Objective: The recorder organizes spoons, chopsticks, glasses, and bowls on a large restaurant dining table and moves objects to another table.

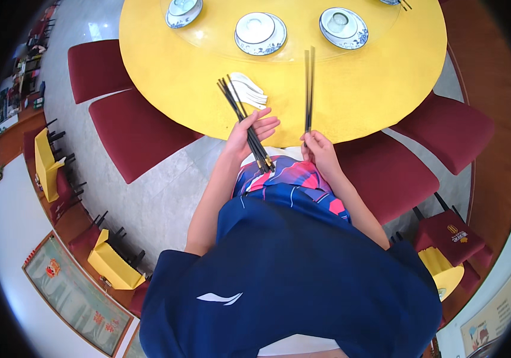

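Note:
A bundle of black chopsticks (249,131) with gold-banded ends lies across the palm of my left hand (248,132). The thumb rests over it while the other fingers stretch out to the right. In my right hand (319,148), a pair of dark chopsticks (309,89) is pinched near its lower end and points away from me over the table edge. Several white spoons (247,89) lie stacked on the yellow table (190,77), just beyond my left hand.
Blue-and-white plates with bowls or cups stand farther back: one at centre (260,34), one at right (344,28), one at left (184,12). Dark red chairs (139,131) ring the table on the left, and others (381,179) on the right.

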A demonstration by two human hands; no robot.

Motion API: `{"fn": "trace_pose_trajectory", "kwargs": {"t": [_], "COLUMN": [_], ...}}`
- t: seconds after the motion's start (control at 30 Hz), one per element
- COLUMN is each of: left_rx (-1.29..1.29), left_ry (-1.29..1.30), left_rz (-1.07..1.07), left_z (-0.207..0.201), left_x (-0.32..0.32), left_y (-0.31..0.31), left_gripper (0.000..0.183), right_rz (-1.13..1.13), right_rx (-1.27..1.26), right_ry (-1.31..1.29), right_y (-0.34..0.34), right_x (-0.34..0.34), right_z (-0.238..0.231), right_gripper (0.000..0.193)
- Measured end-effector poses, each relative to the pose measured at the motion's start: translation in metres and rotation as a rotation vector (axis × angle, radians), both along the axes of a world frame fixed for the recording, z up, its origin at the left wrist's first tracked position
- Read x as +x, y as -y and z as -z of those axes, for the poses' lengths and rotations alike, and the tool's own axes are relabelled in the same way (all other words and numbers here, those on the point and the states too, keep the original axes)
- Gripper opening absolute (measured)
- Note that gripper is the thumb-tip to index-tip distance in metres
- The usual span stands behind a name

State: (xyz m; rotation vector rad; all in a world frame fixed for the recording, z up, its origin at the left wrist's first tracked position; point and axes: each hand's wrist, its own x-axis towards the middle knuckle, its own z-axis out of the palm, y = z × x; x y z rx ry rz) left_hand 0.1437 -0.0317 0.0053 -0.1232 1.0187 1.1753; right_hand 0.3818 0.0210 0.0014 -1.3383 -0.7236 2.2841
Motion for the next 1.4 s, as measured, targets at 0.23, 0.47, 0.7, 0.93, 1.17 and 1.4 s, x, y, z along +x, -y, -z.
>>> {"fn": "trace_pose_trajectory", "kwargs": {"t": [0.23,0.47,0.7,0.93,1.17,1.4], "left_rx": [0.056,-0.005,0.113,0.385,0.391,0.322], "left_ry": [-0.053,0.004,0.341,0.590,0.486,0.475], "left_rz": [-0.008,-0.005,-0.204,-0.242,-0.281,-0.293], "left_z": [-0.018,-0.011,-0.007,0.005,0.000,0.007], "left_x": [0.013,0.014,-0.003,0.002,-0.003,-0.001], "left_y": [-0.017,-0.016,0.009,0.046,0.051,0.035], "left_gripper": [0.050,0.030,0.044,0.033,0.033,0.030], "right_rz": [-0.553,-0.838,0.319,0.490,0.504,0.347], "right_rx": [0.283,0.377,0.111,0.001,0.109,0.248], "right_ry": [0.017,0.122,0.254,0.124,0.393,0.437], "right_y": [0.009,-0.026,-0.242,-0.314,-0.284,-0.261], "right_x": [-0.026,-0.031,0.018,0.019,-0.019,-0.014], "right_z": [-0.017,-0.012,0.127,0.162,0.143,0.163], "right_gripper": [0.024,0.051,0.035,0.023,0.024,0.026]}}
